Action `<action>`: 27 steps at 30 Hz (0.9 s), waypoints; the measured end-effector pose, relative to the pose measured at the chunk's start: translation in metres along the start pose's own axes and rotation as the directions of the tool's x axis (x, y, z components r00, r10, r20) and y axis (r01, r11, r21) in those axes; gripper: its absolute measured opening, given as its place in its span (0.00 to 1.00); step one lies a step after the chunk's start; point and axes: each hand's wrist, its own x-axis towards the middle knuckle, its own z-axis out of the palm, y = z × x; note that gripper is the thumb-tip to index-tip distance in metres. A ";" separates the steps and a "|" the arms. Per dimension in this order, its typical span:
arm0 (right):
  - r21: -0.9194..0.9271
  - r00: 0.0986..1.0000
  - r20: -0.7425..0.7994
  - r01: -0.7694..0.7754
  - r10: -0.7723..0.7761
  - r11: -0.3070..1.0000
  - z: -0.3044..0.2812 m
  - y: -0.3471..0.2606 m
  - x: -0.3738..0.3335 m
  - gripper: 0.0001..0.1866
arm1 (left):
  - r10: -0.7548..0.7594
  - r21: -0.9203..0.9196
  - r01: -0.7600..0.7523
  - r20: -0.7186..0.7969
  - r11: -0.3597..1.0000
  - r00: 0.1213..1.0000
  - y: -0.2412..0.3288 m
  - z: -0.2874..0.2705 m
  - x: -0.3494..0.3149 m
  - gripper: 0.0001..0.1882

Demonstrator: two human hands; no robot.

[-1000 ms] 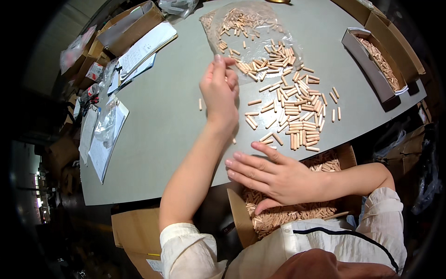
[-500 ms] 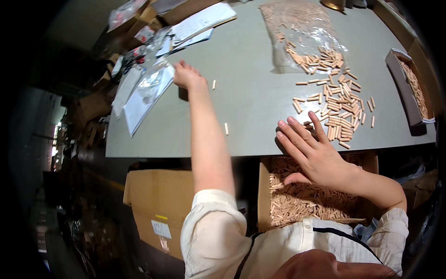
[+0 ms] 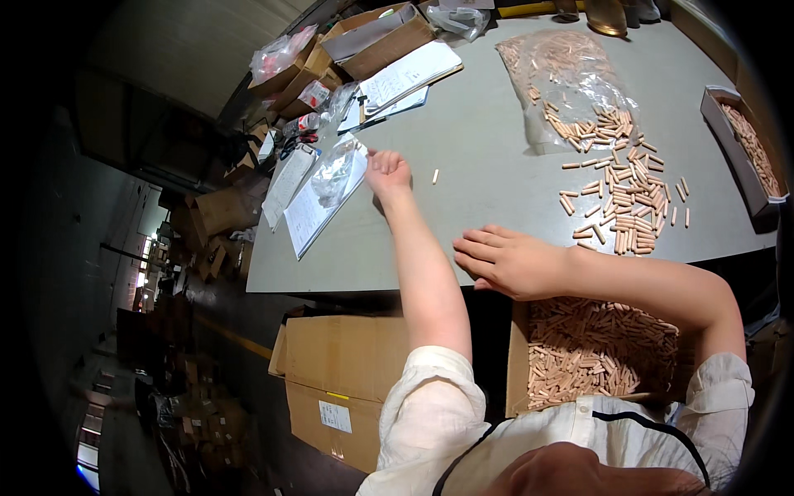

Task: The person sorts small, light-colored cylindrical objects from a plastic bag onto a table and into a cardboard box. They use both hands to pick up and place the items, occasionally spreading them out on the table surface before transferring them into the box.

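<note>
My left hand [image 3: 389, 174] reaches out to the far left, its fingers curled closed beside the edge of the written papers [image 3: 310, 219] and the clear plastic bag [image 3: 335, 175] on them. Whatever the curled fingers may hold is hidden. One wooden dowel pin [image 3: 436, 176] lies just right of that hand. My right hand [image 3: 514, 263] rests at the table's front edge, fingers stretched out and palm down; what is under it cannot be seen. Loose dowel pins [image 3: 633, 194] are spread to its right, below an open plastic bag of dowel pins [image 3: 571, 70].
Below the table edge stands a cardboard box of dowel pins [image 3: 579, 355], with a closed carton [image 3: 343, 355] to its left. A narrow box of dowel pins [image 3: 744, 153] sits at the right. Boxes [image 3: 380, 45] and a notebook [image 3: 411, 76] fill the back left.
The view has shifted. My right hand has moved left, away from the loose pins, along the front edge. The dowel pin that lay near that edge no longer shows. My left hand has curled tighter.
</note>
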 end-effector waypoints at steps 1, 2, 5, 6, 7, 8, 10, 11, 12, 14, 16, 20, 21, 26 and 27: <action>0.028 0.999 0.054 -0.004 0.002 1.000 -0.010 0.002 -0.003 0.22 | -0.025 0.014 0.025 -0.019 1.000 1.000 -0.008 0.000 0.001 0.18; 0.067 0.994 0.111 -0.002 -0.005 0.998 -0.020 0.004 -0.003 0.19 | -0.025 0.044 0.026 -0.019 0.999 1.000 -0.008 -0.002 0.003 0.19; 0.016 0.982 0.190 -0.005 0.001 1.000 -0.040 0.009 -0.004 0.12 | -0.002 0.120 0.014 -0.096 0.993 0.995 -0.013 -0.004 0.006 0.19; -0.023 0.975 0.222 0.007 -0.001 1.000 -0.044 0.011 -0.002 0.12 | 0.008 0.139 0.008 -0.115 0.990 0.993 -0.012 -0.004 0.005 0.17; -0.069 0.967 0.256 0.016 0.002 0.997 -0.046 0.016 0.001 0.11 | 0.043 0.173 -0.018 -0.139 0.985 0.989 -0.017 -0.003 0.004 0.16; -0.091 0.971 0.237 -0.009 0.030 0.996 -0.041 0.025 0.003 0.11 | 0.078 0.211 -0.043 -0.161 0.977 0.984 -0.023 0.000 0.003 0.15; -0.082 0.966 0.231 -0.099 0.116 0.992 -0.034 0.051 0.022 0.09 | 0.151 0.271 -0.094 -0.200 0.958 0.968 -0.024 0.002 0.000 0.14; -0.075 0.962 0.222 -0.144 0.157 0.987 -0.028 0.065 0.036 0.09 | 0.164 0.247 -0.111 -0.205 0.963 0.965 -0.018 0.000 -0.001 0.14; 0.007 0.950 0.201 -0.245 0.239 0.969 -0.023 0.082 0.048 0.08 | 0.161 0.216 -0.115 -0.205 0.969 0.966 -0.018 0.001 0.001 0.15; 0.129 0.930 0.164 -0.352 0.330 0.927 -0.005 0.119 0.075 0.08 | 0.155 0.167 -0.123 -0.198 0.978 0.968 -0.017 0.002 0.005 0.15; 0.172 0.940 0.142 -0.331 0.309 0.928 0.012 0.146 0.100 0.10 | 0.148 0.124 -0.127 -0.180 0.984 0.972 -0.016 0.004 0.009 0.15; 0.060 0.994 0.009 -0.109 0.108 0.992 0.043 0.156 0.122 0.15 | 0.171 0.122 -0.152 -0.159 0.981 0.972 -0.020 0.008 0.014 0.15; -0.019 0.998 -0.043 -0.035 0.034 0.999 0.048 0.154 0.121 0.16 | 0.153 0.108 -0.139 -0.131 0.984 0.980 -0.015 0.008 0.020 0.15; -0.186 0.963 0.252 -0.047 0.094 0.981 0.010 0.099 0.081 0.20 | 0.134 0.221 -0.099 -0.148 0.970 0.980 -0.004 -0.006 0.023 0.14; -0.196 0.942 0.318 -0.045 0.107 0.980 -0.006 0.085 0.070 0.20 | 0.134 0.257 -0.088 -0.166 0.962 0.977 -0.005 -0.004 0.023 0.12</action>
